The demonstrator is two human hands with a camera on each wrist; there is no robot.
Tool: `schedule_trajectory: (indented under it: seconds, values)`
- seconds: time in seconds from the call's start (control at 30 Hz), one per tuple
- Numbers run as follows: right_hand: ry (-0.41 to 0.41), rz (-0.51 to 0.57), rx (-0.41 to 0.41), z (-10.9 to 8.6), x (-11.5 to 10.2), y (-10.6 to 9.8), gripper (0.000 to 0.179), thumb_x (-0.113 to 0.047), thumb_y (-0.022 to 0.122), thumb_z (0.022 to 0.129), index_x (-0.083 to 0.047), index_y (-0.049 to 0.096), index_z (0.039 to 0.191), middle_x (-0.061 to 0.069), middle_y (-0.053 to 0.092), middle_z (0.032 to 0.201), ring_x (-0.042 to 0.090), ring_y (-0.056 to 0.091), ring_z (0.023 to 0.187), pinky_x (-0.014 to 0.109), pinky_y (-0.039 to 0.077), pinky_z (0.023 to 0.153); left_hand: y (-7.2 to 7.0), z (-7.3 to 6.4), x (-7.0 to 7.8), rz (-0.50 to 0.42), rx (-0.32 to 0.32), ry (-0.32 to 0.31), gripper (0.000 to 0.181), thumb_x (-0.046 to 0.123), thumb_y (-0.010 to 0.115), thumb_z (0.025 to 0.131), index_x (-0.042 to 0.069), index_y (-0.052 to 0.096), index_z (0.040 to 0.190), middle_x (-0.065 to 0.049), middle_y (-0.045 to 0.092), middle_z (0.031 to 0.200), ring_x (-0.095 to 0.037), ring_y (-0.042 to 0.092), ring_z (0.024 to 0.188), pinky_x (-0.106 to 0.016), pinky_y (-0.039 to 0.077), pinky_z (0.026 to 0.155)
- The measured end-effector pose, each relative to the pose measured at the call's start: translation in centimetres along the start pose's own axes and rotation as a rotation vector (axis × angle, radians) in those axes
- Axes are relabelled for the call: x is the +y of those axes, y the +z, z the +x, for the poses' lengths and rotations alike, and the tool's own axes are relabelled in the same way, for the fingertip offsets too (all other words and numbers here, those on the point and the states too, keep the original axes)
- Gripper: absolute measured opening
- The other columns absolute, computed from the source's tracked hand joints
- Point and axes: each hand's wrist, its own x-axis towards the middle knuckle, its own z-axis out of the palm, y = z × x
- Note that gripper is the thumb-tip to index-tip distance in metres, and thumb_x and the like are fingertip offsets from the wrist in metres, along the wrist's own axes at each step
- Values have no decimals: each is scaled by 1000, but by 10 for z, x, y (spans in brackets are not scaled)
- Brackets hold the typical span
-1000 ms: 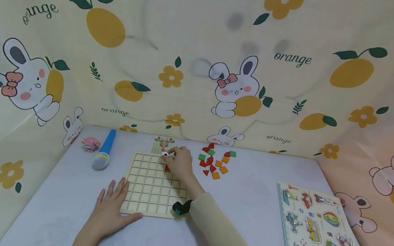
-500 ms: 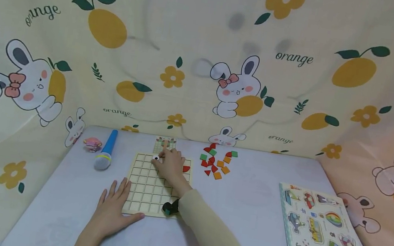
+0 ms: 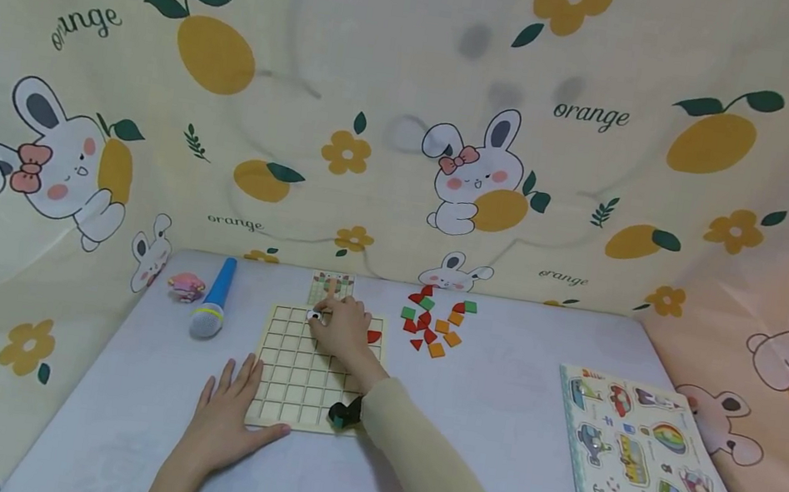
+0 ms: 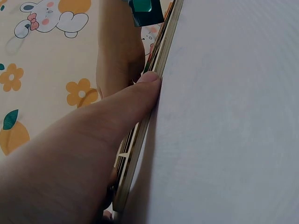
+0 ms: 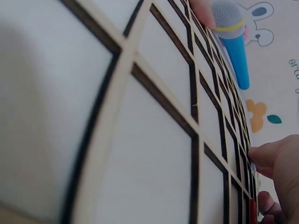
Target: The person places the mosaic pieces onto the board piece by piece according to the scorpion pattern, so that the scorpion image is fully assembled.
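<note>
A pale wooden grid board (image 3: 284, 386) lies on the table with its square cells facing up. At its far edge my right hand (image 3: 344, 333) pinches a small white tile (image 3: 313, 316) with a black dot, held low over a cell in the far row. A red rounded piece (image 3: 373, 336) sits on the board just right of that hand. My left hand (image 3: 222, 415) lies spread at the near left corner. Its thumb (image 4: 148, 78) is laid along the board's near edge, its fingertips at the left edge. The right wrist view shows my right fingers (image 5: 266, 156) right at the grid.
A small patterned card (image 3: 317, 294) lies behind the board. Loose red, green and orange tiles (image 3: 442, 328) are scattered to its right. On the left are a blue toy microphone (image 3: 214, 301) and a pink toy (image 3: 186, 286). A picture puzzle board (image 3: 650, 475) lies at the right.
My right hand has moved left along the board's far row with the white tile, uncovering the red piece. Over the last half second it has barely moved. My left hand stays in place.
</note>
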Motion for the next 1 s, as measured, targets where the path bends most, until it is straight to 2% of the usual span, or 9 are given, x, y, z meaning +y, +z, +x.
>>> schedule_trajectory:
  seconds: [0.23,0.47,0.57,0.7,0.87,1.0]
  values:
    - [2,21,-20,-3,1,-12,29,-36,73,101,-23,77,126,10,65,123,29,55,107,41,39,84,5,1,1,-17,22,17,127,82,69,82,-2,25,166,-23,15,175,-51,4,161,-72,1,126]
    - [-20,161,44,-10,12,-38,31,-24,72,102,-11,74,129,16,63,123,31,53,107,50,40,88,5,3,0,-4,9,11,128,84,66,82,0,21,167,-21,12,176,-50,1,162,-72,-1,126]
    - [-14,222,73,-19,23,-51,31,-21,73,100,-7,73,128,19,62,122,33,55,110,54,43,91,4,4,0,0,6,8,129,84,66,82,-1,20,167,-22,11,176,-51,1,161,-73,-1,126]
    - [30,272,106,-32,42,-66,33,-20,76,98,-4,73,126,20,62,120,32,57,108,47,49,86,2,4,-2,3,1,3,129,84,67,82,0,19,167,-22,10,176,-51,-1,161,-73,-1,126]
    - [84,272,179,-46,72,-84,34,-17,76,97,-1,72,127,22,61,114,30,56,96,36,47,75,1,2,-3,0,1,2,128,83,67,82,-1,20,167,-23,11,176,-51,0,161,-73,-1,126]
    - [130,267,250,-59,97,-97,32,-13,76,96,2,72,125,23,63,108,31,58,93,39,50,76,2,2,-3,-9,-2,6,128,83,68,82,-2,20,167,-23,11,175,-52,0,161,-73,-1,126]
